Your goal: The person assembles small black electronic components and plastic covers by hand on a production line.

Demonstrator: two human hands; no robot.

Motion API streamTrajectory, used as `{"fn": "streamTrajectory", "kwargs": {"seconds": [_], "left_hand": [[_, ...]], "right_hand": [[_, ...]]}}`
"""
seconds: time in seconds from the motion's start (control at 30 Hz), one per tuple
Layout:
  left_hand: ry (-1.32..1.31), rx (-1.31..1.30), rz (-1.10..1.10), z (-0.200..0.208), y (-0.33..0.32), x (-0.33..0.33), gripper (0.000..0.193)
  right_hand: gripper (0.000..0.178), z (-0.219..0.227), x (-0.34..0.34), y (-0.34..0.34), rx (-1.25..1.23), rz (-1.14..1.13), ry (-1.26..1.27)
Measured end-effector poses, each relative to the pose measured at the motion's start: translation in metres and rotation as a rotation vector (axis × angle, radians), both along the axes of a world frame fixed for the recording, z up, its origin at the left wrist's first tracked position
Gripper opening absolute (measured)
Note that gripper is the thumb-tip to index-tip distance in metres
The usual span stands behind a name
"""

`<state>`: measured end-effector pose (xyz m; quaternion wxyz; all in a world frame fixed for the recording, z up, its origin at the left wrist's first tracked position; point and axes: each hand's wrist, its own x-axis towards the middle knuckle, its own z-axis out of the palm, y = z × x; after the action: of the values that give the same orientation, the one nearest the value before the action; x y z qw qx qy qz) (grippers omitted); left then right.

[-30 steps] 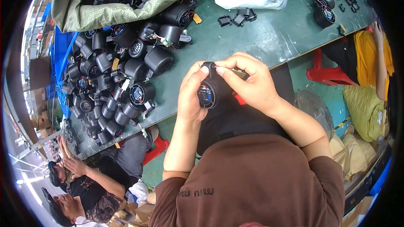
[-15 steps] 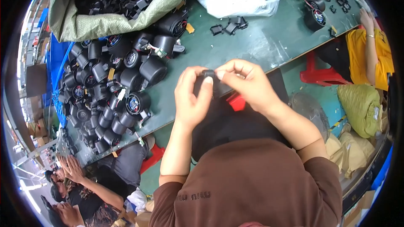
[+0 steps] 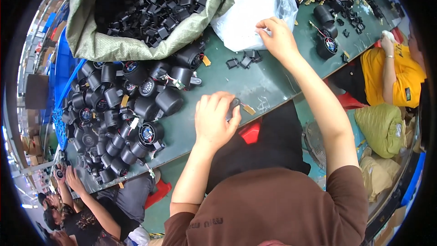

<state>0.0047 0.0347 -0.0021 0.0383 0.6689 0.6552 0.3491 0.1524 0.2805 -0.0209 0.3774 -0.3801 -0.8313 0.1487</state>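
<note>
My left hand [image 3: 214, 120] is closed around a black fan unit [image 3: 234, 104] just above the table's near edge. Fingers and palm hide most of that unit; a short wire and a tan tag [image 3: 249, 109] stick out on its right side. Farther off, my right hand [image 3: 280, 41] reaches over the white plastic bag [image 3: 248, 11], fingers slightly curled with thumb and forefinger apart. I see nothing between them. Several small black clips [image 3: 246, 61] lie on the table below the bag.
A green woven sack [image 3: 132, 48] full of small black parts stands far left. Below it, black fan units [image 3: 109, 118] are heaped on the green table [image 3: 195, 132]. More fans [image 3: 327, 47] lie at the right. Co-workers sit at lower left and at right, the latter in a yellow shirt [image 3: 396, 75].
My right hand has left the black unit and moved up and right to the bag. The left hand, still holding the unit, is lower in the picture. The view has shifted.
</note>
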Motion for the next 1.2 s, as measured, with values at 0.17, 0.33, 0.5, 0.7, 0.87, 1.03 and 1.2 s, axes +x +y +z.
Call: {"fn": "streamTrajectory", "kwargs": {"seconds": [0.17, 0.33, 0.5, 0.7, 0.87, 1.03, 1.2], "left_hand": [[-0.047, 0.005, 0.004, -0.001, -0.006, 0.001, 0.024], [-0.068, -0.009, -0.005, -0.002, -0.005, 0.006, 0.025], [-0.086, -0.033, -0.032, 0.002, -0.001, 0.003, 0.028], [-0.067, 0.018, -0.041, -0.006, 0.008, 0.003, 0.029], [-0.062, 0.006, -0.047, -0.006, 0.006, 0.005, 0.030], [-0.097, 0.032, -0.031, -0.008, 0.002, 0.007, 0.032], [-0.077, 0.057, 0.014, -0.011, 0.004, 0.014, 0.035]], "right_hand": [[0.009, -0.007, -0.008, 0.017, -0.048, -0.047, -0.219], [0.009, -0.005, 0.001, 0.008, 0.102, 0.022, -0.074], [0.014, 0.028, 0.012, -0.043, -0.425, 0.259, 0.218], [0.009, 0.030, 0.031, -0.121, -1.031, 0.555, 0.261], [0.010, 0.020, 0.025, -0.137, -1.152, 0.533, 0.397], [0.013, 0.026, 0.021, -0.137, -1.448, 0.544, 0.429], [0.014, 0.009, 0.013, -0.146, -1.380, 0.525, 0.450]]}}
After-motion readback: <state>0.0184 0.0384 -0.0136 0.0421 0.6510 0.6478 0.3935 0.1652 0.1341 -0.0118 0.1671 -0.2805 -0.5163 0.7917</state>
